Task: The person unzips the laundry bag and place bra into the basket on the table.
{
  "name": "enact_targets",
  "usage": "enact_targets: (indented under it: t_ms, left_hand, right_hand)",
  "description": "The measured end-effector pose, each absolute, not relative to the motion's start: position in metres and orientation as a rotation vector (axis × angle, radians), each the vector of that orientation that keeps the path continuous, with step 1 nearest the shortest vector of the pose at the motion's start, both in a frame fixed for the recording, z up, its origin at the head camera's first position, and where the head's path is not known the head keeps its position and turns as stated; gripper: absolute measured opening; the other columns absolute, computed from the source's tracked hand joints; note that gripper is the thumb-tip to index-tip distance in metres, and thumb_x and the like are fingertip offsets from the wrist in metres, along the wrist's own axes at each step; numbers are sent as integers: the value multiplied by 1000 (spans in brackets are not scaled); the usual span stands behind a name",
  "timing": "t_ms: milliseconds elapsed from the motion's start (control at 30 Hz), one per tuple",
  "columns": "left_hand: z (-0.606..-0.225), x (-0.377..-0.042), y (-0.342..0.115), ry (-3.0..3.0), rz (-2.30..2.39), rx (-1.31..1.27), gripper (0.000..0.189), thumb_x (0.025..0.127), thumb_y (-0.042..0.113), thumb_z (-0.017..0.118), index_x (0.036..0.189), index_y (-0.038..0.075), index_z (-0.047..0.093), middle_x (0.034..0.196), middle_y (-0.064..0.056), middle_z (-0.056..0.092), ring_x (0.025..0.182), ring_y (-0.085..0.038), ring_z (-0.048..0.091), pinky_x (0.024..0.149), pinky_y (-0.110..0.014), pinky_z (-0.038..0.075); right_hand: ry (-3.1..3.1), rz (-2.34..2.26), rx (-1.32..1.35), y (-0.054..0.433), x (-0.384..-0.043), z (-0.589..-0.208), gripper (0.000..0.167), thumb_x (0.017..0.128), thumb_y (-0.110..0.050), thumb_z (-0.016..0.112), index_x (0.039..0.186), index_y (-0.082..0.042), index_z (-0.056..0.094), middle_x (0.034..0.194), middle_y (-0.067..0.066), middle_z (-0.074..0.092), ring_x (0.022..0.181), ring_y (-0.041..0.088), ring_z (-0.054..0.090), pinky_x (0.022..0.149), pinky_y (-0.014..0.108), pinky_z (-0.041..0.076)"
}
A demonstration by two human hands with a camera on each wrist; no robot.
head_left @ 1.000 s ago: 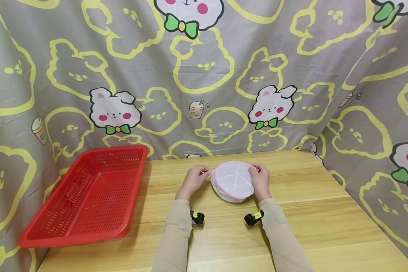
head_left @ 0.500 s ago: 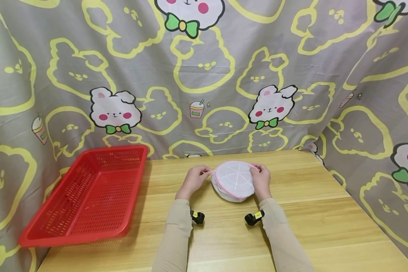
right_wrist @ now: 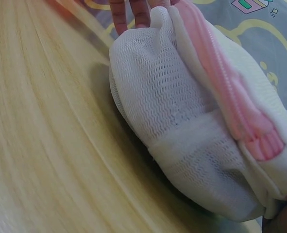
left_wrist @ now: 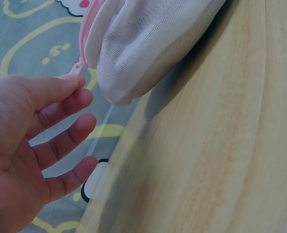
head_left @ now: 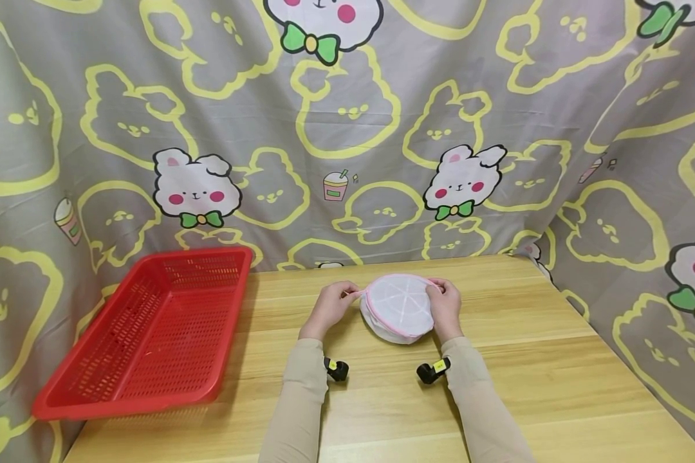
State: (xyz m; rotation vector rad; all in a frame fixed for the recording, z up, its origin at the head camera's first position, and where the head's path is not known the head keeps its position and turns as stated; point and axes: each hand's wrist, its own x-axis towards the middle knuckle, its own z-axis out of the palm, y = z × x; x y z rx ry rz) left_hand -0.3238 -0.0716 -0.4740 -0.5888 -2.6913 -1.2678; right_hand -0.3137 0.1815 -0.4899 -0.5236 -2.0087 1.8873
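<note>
Head view: left grip [head_left: 330, 308] pinches the zip pull [left_wrist: 76, 68], right grip [head_left: 446, 305] the mesh bag [head_left: 401, 305]; apparent zipping next needs steady pulling.

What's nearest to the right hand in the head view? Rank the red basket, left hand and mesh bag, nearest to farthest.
1. Mesh bag: touching the right hand, which holds its right edge.
2. Left hand: just past the bag's left side, pinching the zipper pull.
3. Red basket: at the far left, beyond the left hand.

Long beige sleeves [head_left: 298, 402], stubby black wrist cameras [head_left: 339, 371]; small yellow labels [head_left: 333, 364] on them
</note>
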Motion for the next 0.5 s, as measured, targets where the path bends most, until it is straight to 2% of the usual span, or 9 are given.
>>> enact_targets:
  t_ms: [500]
  left_hand:
    - [-473,-324,-71,-2690,-1271,-621,13,96,23,62,95,14,72,92,0,71,81,-12,58,71,-27,48]
  right_hand:
    - [-1975,1926,-544,182,-314,-490,25,89,-7,54,111,1,63,91,1,52,78,10,51,63,17,45]
